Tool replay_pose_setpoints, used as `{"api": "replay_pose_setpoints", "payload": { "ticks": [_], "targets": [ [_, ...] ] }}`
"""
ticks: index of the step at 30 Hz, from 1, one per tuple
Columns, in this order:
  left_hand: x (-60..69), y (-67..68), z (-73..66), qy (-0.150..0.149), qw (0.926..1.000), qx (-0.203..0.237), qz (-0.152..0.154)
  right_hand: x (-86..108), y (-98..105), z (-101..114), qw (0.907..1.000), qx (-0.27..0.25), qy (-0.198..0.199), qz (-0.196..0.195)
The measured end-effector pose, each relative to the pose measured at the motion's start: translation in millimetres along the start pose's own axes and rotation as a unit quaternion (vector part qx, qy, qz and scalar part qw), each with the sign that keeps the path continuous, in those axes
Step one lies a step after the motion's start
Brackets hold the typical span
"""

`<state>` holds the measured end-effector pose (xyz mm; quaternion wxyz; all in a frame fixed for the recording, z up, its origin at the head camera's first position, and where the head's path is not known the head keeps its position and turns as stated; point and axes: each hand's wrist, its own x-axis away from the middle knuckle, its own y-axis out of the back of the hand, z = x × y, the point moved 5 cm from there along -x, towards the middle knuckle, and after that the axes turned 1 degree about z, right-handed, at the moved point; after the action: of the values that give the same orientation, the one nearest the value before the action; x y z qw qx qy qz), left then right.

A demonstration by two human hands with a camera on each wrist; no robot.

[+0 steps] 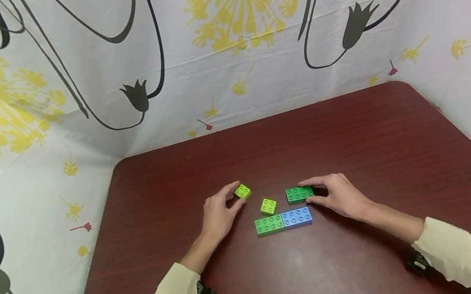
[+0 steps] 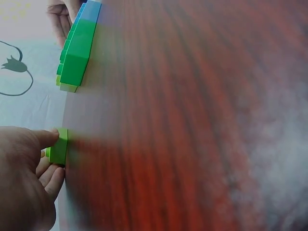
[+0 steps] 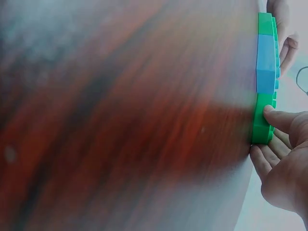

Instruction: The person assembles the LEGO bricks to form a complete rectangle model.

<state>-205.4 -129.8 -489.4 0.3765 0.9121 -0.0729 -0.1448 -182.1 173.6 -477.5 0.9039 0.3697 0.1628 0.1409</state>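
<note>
My left hand (image 1: 220,214) pinches a lime square brick (image 1: 242,191) between thumb and fingers; the left wrist view shows that brick (image 2: 58,147) at the fingertips. The right hand (image 1: 340,196) grips the right end of a dark green brick (image 1: 299,194), thumb on the near side and fingers on the far side. Between the hands lies a second lime square brick (image 1: 268,206). Just below it, a lighter green brick (image 1: 269,224) and a blue brick (image 1: 297,217) lie end to end in a row. In the right wrist view, my right hand (image 3: 288,159) holds the green brick (image 3: 263,130).
The bricks lie on a dark red-brown table (image 1: 165,180) with rounded far corners. A white cloth (image 1: 184,72) with yellow and grey flower patterns hangs behind the table and along both sides.
</note>
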Motion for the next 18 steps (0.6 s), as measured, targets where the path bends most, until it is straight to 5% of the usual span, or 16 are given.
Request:
{"api": "replay_pose_setpoints", "payload": {
  "ticks": [18],
  "targets": [
    [4.5,3.5,-5.5,-0.021,0.9998,0.001,0.007,-2.8,1.9,0.4,0.9998,-0.016,0.0,-0.01]
  ]
}}
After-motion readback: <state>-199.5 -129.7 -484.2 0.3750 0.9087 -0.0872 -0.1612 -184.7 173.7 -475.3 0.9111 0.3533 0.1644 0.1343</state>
